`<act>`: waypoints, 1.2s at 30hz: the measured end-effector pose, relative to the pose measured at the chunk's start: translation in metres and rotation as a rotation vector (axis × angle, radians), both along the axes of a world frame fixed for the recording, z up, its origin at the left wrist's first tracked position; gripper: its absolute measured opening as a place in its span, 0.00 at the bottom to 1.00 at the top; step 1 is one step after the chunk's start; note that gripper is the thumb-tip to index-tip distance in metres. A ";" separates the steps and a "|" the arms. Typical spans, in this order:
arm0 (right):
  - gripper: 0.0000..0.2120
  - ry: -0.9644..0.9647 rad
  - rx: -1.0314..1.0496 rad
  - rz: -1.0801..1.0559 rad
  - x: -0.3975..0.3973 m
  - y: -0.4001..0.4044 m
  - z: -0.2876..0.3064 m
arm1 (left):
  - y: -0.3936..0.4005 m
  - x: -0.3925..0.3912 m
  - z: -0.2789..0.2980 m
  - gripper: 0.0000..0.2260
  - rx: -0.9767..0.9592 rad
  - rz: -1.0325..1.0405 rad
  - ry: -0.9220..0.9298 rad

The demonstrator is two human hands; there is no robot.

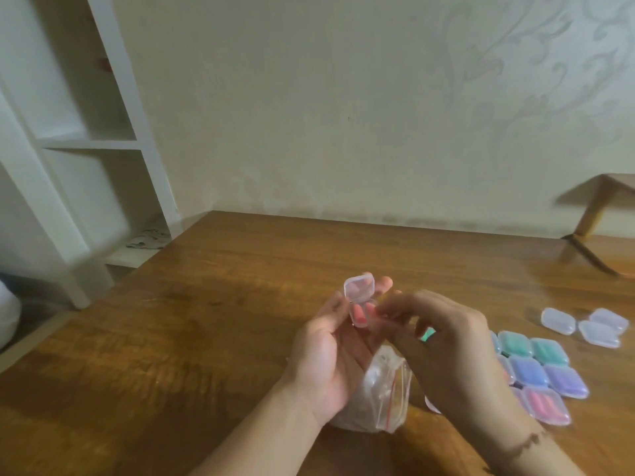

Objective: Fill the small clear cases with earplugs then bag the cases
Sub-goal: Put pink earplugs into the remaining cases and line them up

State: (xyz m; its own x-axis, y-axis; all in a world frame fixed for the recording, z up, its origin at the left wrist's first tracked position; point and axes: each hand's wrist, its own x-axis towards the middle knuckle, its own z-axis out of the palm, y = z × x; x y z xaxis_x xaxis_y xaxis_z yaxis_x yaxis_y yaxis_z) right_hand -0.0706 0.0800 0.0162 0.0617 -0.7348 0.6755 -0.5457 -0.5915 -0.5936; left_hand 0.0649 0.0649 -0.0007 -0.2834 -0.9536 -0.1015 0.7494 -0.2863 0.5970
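Cradled in the left hand (330, 345), a small clear case (359, 304) stands open, its hinged lid tipped up and away from the person; the grip is loose, with the thumb curled against one side of the case and the fingers behind it. Inside the tray lie orange-red earplugs (362, 309). The right hand (446, 338) reaches in from the other side with its fingertips bunched at the tray's edge, touching the case or an earplug; the blur hides which, and whether they pinch anything. A flash of green shows under that palm, too unclear to name.

Taking the open case as the landmark: directly below it, nearer the person and partly under both hands, a bundle of clear zip bags (378, 400) with red seal strips lies on the wooden tabletop (206, 338). To the right of the case, past the right hand, a cluster of closed filled cases (543, 369) sits tightly side by side, showing green, purple and pink earplugs through the plastic. Further right and a little farther back, three empty cases (584, 326) lie together, shut and colourless.

Judging by this, filling is well along: many cases are done, one is being finished, three appear still empty. Bagging seems not yet begun, since no case is visibly inside a bag.
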 end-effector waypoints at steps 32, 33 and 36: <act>0.13 0.104 0.291 -0.121 -0.020 -0.017 -0.017 | 0.004 -0.001 -0.002 0.24 -0.478 0.043 -0.630; 0.14 0.095 0.307 -0.093 -0.021 -0.017 -0.016 | 0.005 0.000 -0.004 0.25 -0.548 0.057 -0.729; 0.14 0.027 0.365 -0.009 -0.022 -0.017 -0.013 | 0.005 0.001 -0.009 0.27 -0.725 0.115 -0.920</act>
